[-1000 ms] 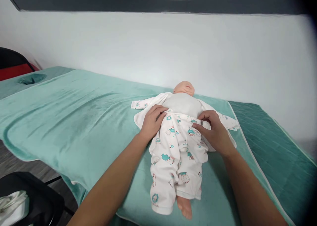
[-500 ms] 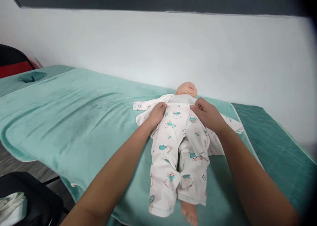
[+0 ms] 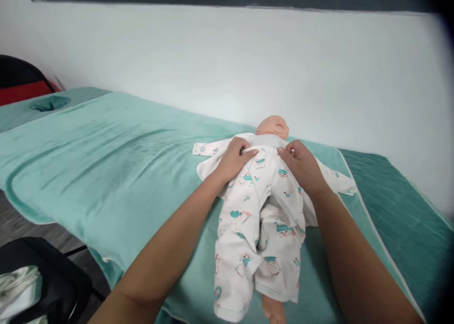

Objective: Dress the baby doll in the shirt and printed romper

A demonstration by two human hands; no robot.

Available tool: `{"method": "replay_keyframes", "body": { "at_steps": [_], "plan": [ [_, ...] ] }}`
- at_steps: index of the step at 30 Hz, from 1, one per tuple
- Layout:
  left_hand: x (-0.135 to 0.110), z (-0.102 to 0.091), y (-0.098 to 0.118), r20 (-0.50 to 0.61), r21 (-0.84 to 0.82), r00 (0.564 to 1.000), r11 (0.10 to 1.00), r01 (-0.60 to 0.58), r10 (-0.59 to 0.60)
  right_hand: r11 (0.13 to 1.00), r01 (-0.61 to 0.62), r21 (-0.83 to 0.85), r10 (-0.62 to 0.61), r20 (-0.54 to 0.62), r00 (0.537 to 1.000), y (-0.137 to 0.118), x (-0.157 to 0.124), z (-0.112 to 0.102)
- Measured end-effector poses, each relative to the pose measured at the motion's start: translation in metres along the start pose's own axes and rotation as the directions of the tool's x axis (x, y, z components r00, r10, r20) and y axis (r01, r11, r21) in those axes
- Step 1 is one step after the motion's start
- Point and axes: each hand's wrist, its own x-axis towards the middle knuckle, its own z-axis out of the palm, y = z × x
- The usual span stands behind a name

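A baby doll (image 3: pixel 273 126) lies on its back, its head toward the wall. White printed baby pants (image 3: pixel 244 220) cover its legs and reach up over its belly; one bare foot sticks out of the pant leg on the right. My left hand (image 3: pixel 236 158) grips the waistband at its left side, thumb on top. On the other side, my right hand (image 3: pixel 300 161) pinches the waistband between thumb and fingers. Beneath the doll a white baby shirt (image 3: pixel 209 168) lies spread, its sleeves stretched out to both sides.
A light green blanket (image 3: pixel 106 172) covers the bed, with a darker green cover (image 3: pixel 390 196) at right. The white wall (image 3: pixel 213 59) rises behind. At lower left stands a black chair (image 3: pixel 67 276) holding folded cloths (image 3: pixel 17 286). Another chair (image 3: pixel 21 73) is at far left.
My left hand has slid inward along the waistband, its thumb now reaching farther across it. My right hand still pinches its side. The whole view has shifted slightly.
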Motion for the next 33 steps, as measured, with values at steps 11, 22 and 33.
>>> {"method": "replay_keyframes", "body": {
  "at_steps": [11, 22, 33],
  "plan": [
    [0.035, -0.001, -0.009, 0.095, 0.042, 0.990, 0.994, 0.101, -0.104, 0.981, -0.024, 0.195, 0.020, 0.025, 0.999, 0.010, 0.007, 0.003],
    [0.023, 0.001, -0.026, 0.054, -0.077, 0.986, 0.984, 0.161, -0.158, 0.795, -0.221, 0.565, 0.206, 0.091, 0.974, 0.026, 0.020, 0.006],
    [0.000, -0.006, -0.023, -0.137, 0.083, 0.967, 0.970, 0.230, -0.217, 0.789, -0.299, 0.537, 0.224, 0.202, 0.954, 0.060, -0.009, -0.019]
  ]
}}
